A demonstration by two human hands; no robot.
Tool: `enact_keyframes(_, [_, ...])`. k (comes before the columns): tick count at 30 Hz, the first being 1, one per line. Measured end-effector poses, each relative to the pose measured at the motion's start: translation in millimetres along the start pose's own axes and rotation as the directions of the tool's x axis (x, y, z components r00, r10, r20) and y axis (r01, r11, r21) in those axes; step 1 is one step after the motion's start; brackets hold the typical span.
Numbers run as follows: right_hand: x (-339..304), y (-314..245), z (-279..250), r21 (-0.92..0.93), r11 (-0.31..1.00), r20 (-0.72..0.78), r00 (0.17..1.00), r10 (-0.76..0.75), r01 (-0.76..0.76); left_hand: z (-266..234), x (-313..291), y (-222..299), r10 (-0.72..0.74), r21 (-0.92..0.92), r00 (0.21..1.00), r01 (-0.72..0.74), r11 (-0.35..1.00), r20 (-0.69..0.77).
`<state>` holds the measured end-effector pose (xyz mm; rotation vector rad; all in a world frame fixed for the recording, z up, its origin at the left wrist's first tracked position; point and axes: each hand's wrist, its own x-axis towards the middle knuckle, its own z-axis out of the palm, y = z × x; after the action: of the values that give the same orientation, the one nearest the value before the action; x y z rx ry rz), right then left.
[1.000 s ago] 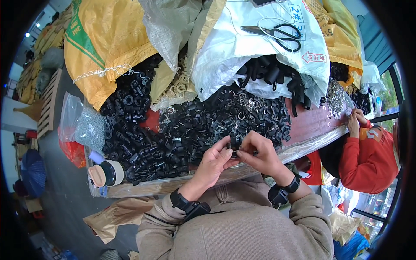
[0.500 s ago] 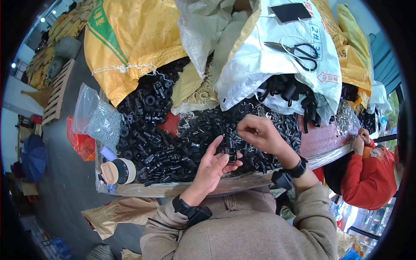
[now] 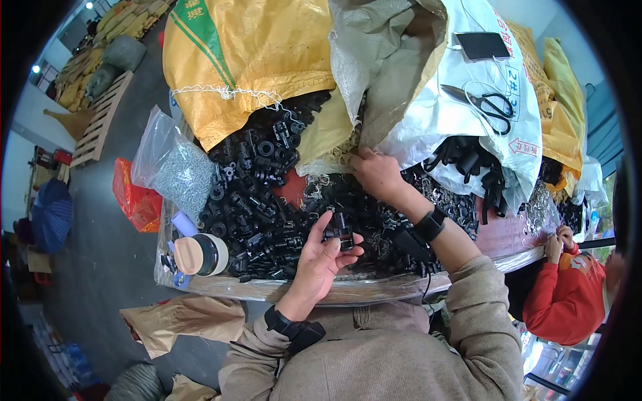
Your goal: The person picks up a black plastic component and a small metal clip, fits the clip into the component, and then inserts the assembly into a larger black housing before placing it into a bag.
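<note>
The left hand (image 3: 321, 260) grips a black fitting (image 3: 344, 230) between thumb and fingers; ahead and rightward, the right hand (image 3: 381, 177) reaches beside cream rings (image 3: 340, 159) — whether it holds any, I cannot tell. The step seems a pick — calling for a pinch. Black parts (image 3: 251, 200) lie left of both hands.

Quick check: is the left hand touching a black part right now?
Touching. The head view shows the left hand holding the black part between thumb and fingers.

Black cylindrical fitting (image 3: 344, 231), near-upright in left grip (image 3: 322, 259), cream parts (image 3: 344, 150) beside right grip (image 3: 380, 175)
</note>
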<state>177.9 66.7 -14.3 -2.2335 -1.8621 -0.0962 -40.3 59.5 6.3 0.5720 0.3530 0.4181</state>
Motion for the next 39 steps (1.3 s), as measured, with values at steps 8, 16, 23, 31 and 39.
enact_keyframes(8, [14.0, -6.9, -12.2, 0.096, 0.962, 0.095, 0.964, 0.247, -0.256, -3.0, -8.1, -5.5, -0.008, -0.02, 1.0, 0.008, 1.0, -0.015])
enact_keyframes(16, [-0.2, -5.5, -14.1, 0.106, 0.99, 0.143, 0.986, 0.08, -0.096, -0.2, -9.9, -3.5, -0.009, -0.046, 1.0, 0.009, 0.999, -0.011])
enact_keyframes(23, [-5.8, -15.0, -13.9, 0.271, 0.962, 0.076, 0.995, -0.065, 0.042, -3.1, -11.1, -8.0, 0.002, -0.034, 1.0, -0.003, 0.999, -0.028])
enact_keyframes(31, [-2.8, -12.6, -0.8, 0.361, 0.922, 0.017, 0.988, -0.153, 0.137, -4.8, -9.9, -5.1, 0.012, -0.051, 0.999, -0.014, 0.999, -0.045])
enact_keyframes(39, [-15.7, -12.5, -34.7, 0.573, 0.796, -0.12, 0.981, -0.155, 0.195, -4.2, -9.1, -2.6, 0.002, -0.064, 0.999, -0.005, 0.998, -0.042])
